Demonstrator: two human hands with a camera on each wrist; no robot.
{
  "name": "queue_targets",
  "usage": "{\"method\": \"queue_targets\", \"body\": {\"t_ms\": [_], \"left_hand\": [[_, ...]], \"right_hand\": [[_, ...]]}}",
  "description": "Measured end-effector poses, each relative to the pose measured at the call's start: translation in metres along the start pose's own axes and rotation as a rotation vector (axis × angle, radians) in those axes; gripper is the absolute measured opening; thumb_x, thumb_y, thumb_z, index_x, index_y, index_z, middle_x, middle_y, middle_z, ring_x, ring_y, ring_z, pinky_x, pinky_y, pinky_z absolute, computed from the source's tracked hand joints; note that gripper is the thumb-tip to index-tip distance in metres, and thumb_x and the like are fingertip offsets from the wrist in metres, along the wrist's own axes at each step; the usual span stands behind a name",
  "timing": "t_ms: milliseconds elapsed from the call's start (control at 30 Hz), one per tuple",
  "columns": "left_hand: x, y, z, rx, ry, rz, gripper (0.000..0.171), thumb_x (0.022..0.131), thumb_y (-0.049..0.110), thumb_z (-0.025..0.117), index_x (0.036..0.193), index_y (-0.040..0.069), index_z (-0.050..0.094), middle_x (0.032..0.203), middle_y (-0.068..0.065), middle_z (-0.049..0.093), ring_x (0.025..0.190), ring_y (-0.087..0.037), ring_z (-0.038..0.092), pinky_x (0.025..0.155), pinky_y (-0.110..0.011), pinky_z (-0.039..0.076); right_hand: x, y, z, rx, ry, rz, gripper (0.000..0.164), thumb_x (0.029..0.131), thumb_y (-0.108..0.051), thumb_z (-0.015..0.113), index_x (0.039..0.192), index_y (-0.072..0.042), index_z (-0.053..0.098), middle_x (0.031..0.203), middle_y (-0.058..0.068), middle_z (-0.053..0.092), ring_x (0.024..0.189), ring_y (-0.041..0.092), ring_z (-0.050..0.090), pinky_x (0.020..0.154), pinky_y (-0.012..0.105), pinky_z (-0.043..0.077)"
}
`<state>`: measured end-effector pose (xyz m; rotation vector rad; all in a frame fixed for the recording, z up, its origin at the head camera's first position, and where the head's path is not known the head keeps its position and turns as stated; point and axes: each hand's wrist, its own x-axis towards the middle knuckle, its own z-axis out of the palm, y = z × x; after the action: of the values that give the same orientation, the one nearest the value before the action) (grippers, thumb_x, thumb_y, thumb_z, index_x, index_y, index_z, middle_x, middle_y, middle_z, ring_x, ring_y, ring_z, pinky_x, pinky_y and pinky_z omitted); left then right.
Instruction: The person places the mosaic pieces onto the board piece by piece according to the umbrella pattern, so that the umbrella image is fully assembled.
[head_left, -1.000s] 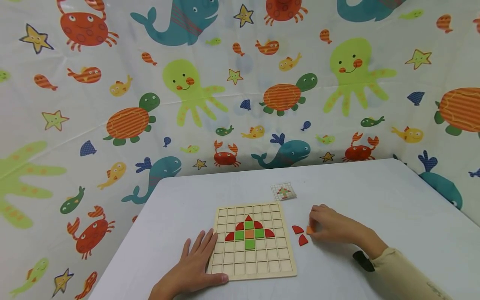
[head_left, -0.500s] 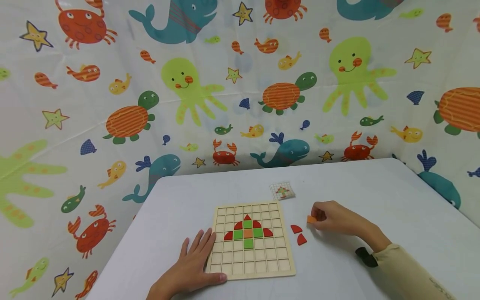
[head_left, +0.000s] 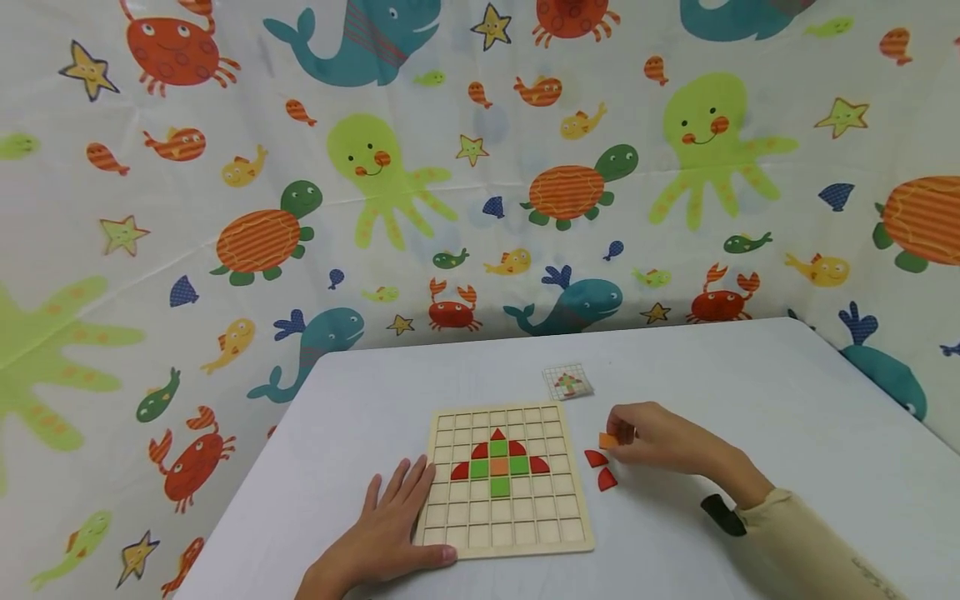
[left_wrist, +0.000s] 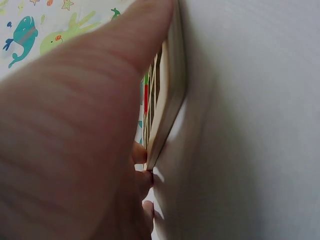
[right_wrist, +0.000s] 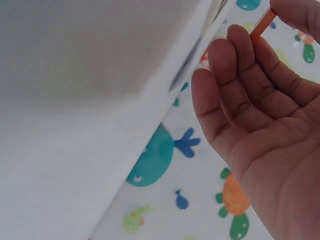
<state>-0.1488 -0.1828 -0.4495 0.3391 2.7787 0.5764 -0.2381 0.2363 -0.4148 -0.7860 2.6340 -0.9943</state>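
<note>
My right hand (head_left: 652, 437) pinches an orange square tile (head_left: 606, 441) between thumb and fingertips, right of the wooden grid board (head_left: 544, 533). In the right wrist view this tile (right_wrist: 262, 25) shows as a thin slab and the other fingers are bent. Along the board's left side lies my left hand (head_left: 382, 529), fingers spread, its thumb at the near left corner. A pattern of red pieces, green squares and one orange square (head_left: 499, 467) sits in the board's middle cells. Two red quarter-round tiles, one far (head_left: 596, 458) and one near (head_left: 607, 478), lie under the right hand's side.
Behind the board's far right corner is a small card (head_left: 567, 382) printed with a grid and a similar coloured figure. A white cloth covers the table (head_left: 420, 375). At its back and side hangs a curtain (head_left: 465, 283) printed with sea animals.
My right hand has lifted the orange tile from the table and brought it slightly up and to the left. The left hand and the board have stayed in place.
</note>
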Motion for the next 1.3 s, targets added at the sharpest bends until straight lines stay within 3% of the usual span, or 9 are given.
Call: {"method": "queue_targets", "body": {"t_ms": [400, 767, 1000, 1300], "left_hand": [[0.000, -0.001, 0.001, 0.021, 0.003, -0.013, 0.130, 0.074, 0.086, 0.072, 0.171, 0.011, 0.027, 0.179, -0.011, 0.015, 0.164, -0.039, 0.000, 0.121, -0.071, -0.012], [0.001, -0.001, 0.001, 0.020, -0.009, 0.009, 0.125, 0.080, 0.080, 0.075, 0.170, 0.008, 0.027, 0.178, -0.014, 0.015, 0.163, -0.040, 0.003, 0.122, -0.073, -0.006], [0.002, -0.001, 0.001, 0.009, -0.006, -0.009, 0.129, 0.077, 0.083, 0.074, 0.171, 0.010, 0.025, 0.179, -0.011, 0.013, 0.164, -0.039, 0.000, 0.122, -0.070, -0.010], [0.001, -0.001, 0.001, 0.017, -0.002, -0.003, 0.129, 0.076, 0.084, 0.073, 0.170, 0.008, 0.028, 0.178, -0.013, 0.016, 0.163, -0.040, 0.003, 0.122, -0.071, -0.008]], "right_hand": [[0.028, -0.037, 0.015, -0.054, -0.047, -0.157, 0.014, 0.096, -0.014, 0.081, 0.102, -0.013, 0.069, 0.090, -0.010, 0.061, 0.087, 0.013, 0.059, 0.079, 0.028, 0.057], [0.042, -0.081, 0.037, -0.101, -0.084, -0.264, 0.013, 0.097, -0.016, 0.081, 0.104, -0.012, 0.071, 0.092, -0.011, 0.062, 0.087, 0.013, 0.061, 0.082, 0.027, 0.057], [0.043, -0.098, 0.057, -0.167, -0.084, -0.324, 0.013, 0.097, -0.017, 0.081, 0.100, -0.014, 0.069, 0.086, -0.008, 0.059, 0.079, 0.009, 0.055, 0.072, 0.021, 0.051], [0.046, -0.099, 0.082, -0.298, -0.103, -0.355, 0.021, 0.096, -0.019, 0.081, 0.090, -0.016, 0.061, 0.076, -0.012, 0.048, 0.069, 0.004, 0.045, 0.064, 0.020, 0.041]]}}
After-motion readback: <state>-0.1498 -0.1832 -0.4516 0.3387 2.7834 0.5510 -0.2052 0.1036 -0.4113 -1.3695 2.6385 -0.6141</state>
